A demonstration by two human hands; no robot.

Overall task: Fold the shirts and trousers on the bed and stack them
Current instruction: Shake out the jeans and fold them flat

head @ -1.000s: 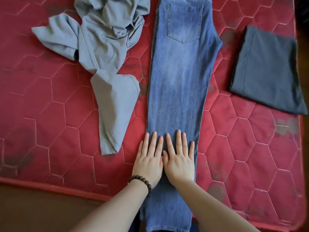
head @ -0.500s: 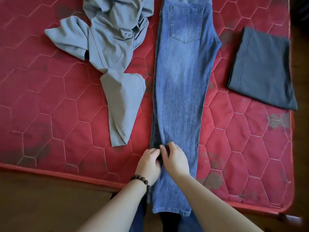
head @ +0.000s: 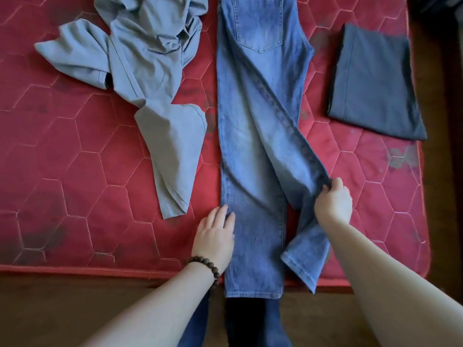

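Jeans: blue denim jeans [head: 253, 136] are lying lengthwise down the middle of the bed, back pocket at the far end, hems hanging over the near edge.
Upper leg: the top trouser leg [head: 298, 171] is lifting off the lower one and slanting away to my right, its hem sitting near the mattress edge.
Right hand: my right hand [head: 333, 199] is gripping the outer seam of that lifted leg, fingers curled round a bunch of denim.
Left hand: my left hand [head: 215, 236] is lying flat with straight fingers, pressing on the left edge of the lower leg where it meets the mattress.
Bracelet: a dark wooden bead bracelet [head: 205, 265] is sitting round my left wrist.
Grey garment: a crumpled light grey cotton garment [head: 150, 78] is sprawling just beside the jeans on the left, one long flap reaching toward my left hand; I cannot tell whether it is a shirt or trousers.
Folded piece: a dark grey folded cloth rectangle [head: 375, 83] is resting well apart on the right, near the mattress side.
Bed: the red quilted mattress with a hexagon stitch pattern [head: 62, 171] is carrying everything.
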